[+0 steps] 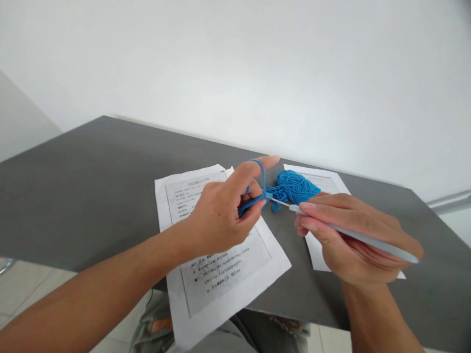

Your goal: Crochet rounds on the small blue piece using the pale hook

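My left hand (228, 208) pinches a small strip of blue crochet work (252, 204) between thumb and fingers. Blue yarn loops over its raised, outstretched index finger and runs down to the work. In my right hand (360, 235) is a crochet hook (368, 239) with a pale grey handle, held like a pen. The hook's thin metal shaft points left, and its tip meets the blue work at the left fingertips. Behind the hands a loose skein of blue yarn (297, 186) lies on the table, some strands tangled at its left end.
A printed sheet (231, 289) lies under my left hand and hangs over the near edge of the dark grey table (91, 196). Another sheet (318, 252) lies partly beneath the skein and my right hand. A white wall (235, 73) rises behind the table.
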The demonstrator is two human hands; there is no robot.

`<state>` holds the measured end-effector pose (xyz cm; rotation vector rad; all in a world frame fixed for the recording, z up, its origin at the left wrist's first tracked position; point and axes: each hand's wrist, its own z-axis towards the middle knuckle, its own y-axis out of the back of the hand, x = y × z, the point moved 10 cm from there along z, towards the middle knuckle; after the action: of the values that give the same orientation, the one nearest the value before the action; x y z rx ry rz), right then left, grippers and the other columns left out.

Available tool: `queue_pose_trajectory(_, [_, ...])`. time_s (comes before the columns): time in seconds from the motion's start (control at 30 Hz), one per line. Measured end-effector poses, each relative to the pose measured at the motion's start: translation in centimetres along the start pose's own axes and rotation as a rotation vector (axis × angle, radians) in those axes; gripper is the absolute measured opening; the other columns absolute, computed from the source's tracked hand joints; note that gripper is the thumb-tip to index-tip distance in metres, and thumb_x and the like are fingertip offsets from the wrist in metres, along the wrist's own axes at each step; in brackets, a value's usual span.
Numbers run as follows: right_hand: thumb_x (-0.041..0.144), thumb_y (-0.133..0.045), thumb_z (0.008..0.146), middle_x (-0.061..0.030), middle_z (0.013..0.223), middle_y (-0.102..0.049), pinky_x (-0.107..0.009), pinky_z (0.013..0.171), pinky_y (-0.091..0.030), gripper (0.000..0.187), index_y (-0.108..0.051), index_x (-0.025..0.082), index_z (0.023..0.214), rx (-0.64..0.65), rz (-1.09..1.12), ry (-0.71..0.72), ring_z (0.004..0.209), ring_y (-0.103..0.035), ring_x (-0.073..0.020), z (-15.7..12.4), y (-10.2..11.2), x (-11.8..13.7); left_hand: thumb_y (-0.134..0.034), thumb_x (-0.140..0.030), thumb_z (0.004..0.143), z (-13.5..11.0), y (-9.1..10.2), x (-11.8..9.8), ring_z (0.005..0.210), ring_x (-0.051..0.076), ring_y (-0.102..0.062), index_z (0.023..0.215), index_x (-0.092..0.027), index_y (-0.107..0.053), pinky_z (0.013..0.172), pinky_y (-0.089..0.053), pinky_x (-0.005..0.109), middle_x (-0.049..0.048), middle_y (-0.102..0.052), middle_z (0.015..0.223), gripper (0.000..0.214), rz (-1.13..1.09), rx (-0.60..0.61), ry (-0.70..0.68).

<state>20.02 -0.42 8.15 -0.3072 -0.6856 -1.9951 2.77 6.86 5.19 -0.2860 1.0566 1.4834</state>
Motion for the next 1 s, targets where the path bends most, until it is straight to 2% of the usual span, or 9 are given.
queue_pose_trajectory(0.13, [0.009, -0.089, 0.085, -0.0001, 0.09, -0.088, -0.043, 0.056, -0.066, 0.049, -0.086, 0.044, 0.119, 0.046, -0.064, 0.049, 0.069, -0.079, -0.0263, 0.5, -0.2, 1.1, -0.064, -0.012, 0.096, -0.2, -0.3, -0.2, 0.07, 0.015, -0.072, 0.15, -0.025, -0.064, 0.07, -0.055, 0.025, 0.0015, -0.08, 0.091, 0.055, 0.138, 0.004, -0.07])
queue_pose_trajectory(0.23, [0.008, -0.088, 0.084, -0.0004, 0.089, -0.088, -0.04, 0.055, -0.068, 0.051, -0.085, 0.042, 0.122, 0.11, -0.106, 0.092, 0.067, -0.079, -0.0258, 0.7, -0.8, 1.5, -0.064, -0.013, 0.098, -0.4, -0.4, -0.3, 0.078, 0.018, -0.079, 0.151, -0.027, -0.062, 0.075, -0.056, 0.026, 0.0025, -0.084, 0.099, 0.056, 0.209, 0.008, -0.116])
queue_pose_trajectory(0.4, [0.007, -0.087, 0.084, -0.0009, 0.085, -0.087, -0.033, 0.051, -0.067, 0.045, -0.088, 0.038, 0.117, 0.117, -0.167, 0.204, 0.062, -0.078, -0.0232, 0.5, -1.6, 2.3, -0.066, -0.014, 0.097, -0.3, -0.2, -0.3, 0.075, 0.019, -0.079, 0.149, -0.025, -0.063, 0.071, -0.056, 0.027, 0.0021, -0.086, 0.094, 0.054, 0.289, -0.016, -0.139])
queue_pose_trajectory(0.6, [0.003, -0.083, 0.085, -0.0017, 0.088, -0.086, -0.031, 0.055, -0.064, 0.045, -0.084, 0.035, 0.117, 0.178, -0.287, 0.268, 0.065, -0.077, -0.0203, 0.0, -3.8, 2.8, -0.064, -0.012, 0.097, -0.2, -0.3, -1.2, 0.072, 0.017, -0.078, 0.144, -0.021, -0.065, 0.07, -0.056, 0.025, 0.0005, -0.085, 0.089, 0.047, 0.23, -0.028, -0.173])
queue_pose_trajectory(0.67, [0.002, -0.083, 0.085, -0.0029, 0.091, -0.086, -0.032, 0.059, -0.067, 0.051, -0.082, 0.035, 0.124, 0.137, -0.246, 0.226, 0.069, -0.079, -0.0214, -0.3, -3.7, 2.5, -0.064, -0.01, 0.096, -0.3, -0.1, -1.8, 0.074, 0.016, -0.079, 0.14, -0.02, -0.067, 0.072, -0.058, 0.024, 0.0007, -0.085, 0.088, 0.045, 0.192, -0.056, -0.184])
queue_pose_trajectory(0.8, [0.003, -0.082, 0.087, -0.0039, 0.096, -0.086, -0.037, 0.066, -0.069, 0.054, -0.08, 0.036, 0.13, -0.008, -0.012, 0.012, 0.076, -0.08, -0.023, -1.1, -2.8, 0.5, -0.072, -0.012, 0.094, -0.7, 0.6, -1.9, 0.073, 0.014, -0.077, 0.134, -0.022, -0.071, 0.07, -0.059, 0.025, 0.005, -0.087, 0.108, 0.042, 0.108, -0.138, -0.071])
queue_pose_trajectory(0.9, [0.005, -0.082, 0.09, -0.0046, 0.099, -0.085, -0.036, 0.067, -0.069, 0.045, -0.083, 0.033, 0.125, -0.064, 0.187, -0.116, 0.082, -0.08, -0.022, -1.8, -2.8, -1.0, -0.077, -0.015, 0.095, -1.2, 1.3, -1.1, 0.07, 0.014, -0.074, 0.141, -0.024, -0.068, 0.067, -0.059, 0.025, 0.0003, -0.084, 0.088, 0.048, -0.067, -0.24, 0.039])
queue_pose_trajectory(1.0, [0.008, -0.081, 0.093, -0.0034, 0.099, -0.084, -0.032, 0.062, -0.068, 0.036, -0.083, 0.031, 0.121, -0.071, 0.377, -0.2, 0.074, -0.078, -0.0182, -2.1, -3.3, -2.0, -0.082, -0.019, 0.094, -1.3, 0.6, 0.2, 0.07, 0.013, -0.073, 0.143, -0.026, -0.069, 0.065, -0.057, 0.024, -0.0005, -0.083, 0.088, 0.051, -0.254, -0.207, 0.147])
